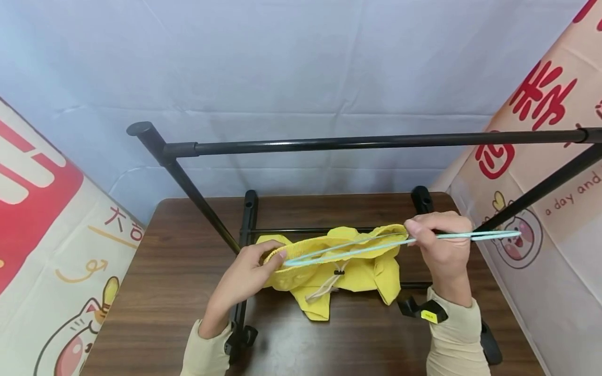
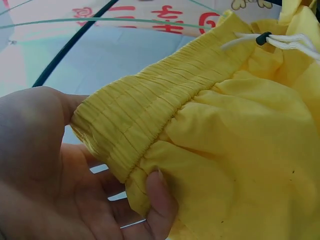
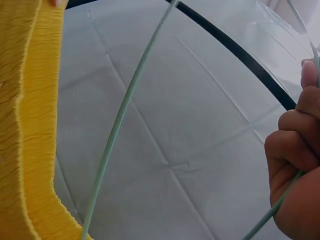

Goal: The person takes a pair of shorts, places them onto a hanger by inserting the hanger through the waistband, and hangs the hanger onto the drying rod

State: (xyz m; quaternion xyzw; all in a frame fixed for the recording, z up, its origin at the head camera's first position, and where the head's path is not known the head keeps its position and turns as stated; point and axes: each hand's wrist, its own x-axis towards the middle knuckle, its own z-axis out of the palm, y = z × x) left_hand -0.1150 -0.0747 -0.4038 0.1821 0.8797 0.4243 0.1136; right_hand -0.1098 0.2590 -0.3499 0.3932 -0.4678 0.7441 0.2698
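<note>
Yellow shorts [image 1: 359,279] with a gathered elastic waistband [image 2: 145,100] hang between the hands, waist opening upward. A pale drawstring [image 1: 321,291] with a black cord lock [image 2: 263,38] dangles at the front. My left hand [image 1: 249,269] grips the waistband's left end, thumb inside and fingers outside. Held in my right hand [image 1: 444,243] is a thin pale green wire clothes hanger [image 1: 498,235]. Its left tip reaches to the waistband by the left thumb, and its right end sticks out past the right hand. In the right wrist view the fingers curl round the wire.
A black garment rack stands on the brown wooden table [image 1: 188,313], its top bar [image 1: 329,143] spanning above and beyond the hands. Its lower bars lie behind and below the shorts. Pale cloth [image 1: 291,62] hangs at the back; printed cloths flank both sides.
</note>
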